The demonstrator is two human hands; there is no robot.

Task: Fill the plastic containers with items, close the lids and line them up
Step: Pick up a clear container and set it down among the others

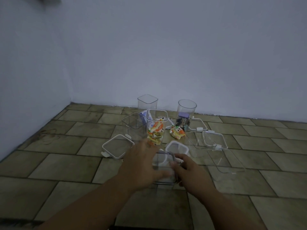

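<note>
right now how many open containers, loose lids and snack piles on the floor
open containers: 4 (back square, round, left square, snack-filled)
loose lids: about 5, clear ones blurred (white-rimmed, held lid)
snack piles on floor: 1
total: about 10
</note>
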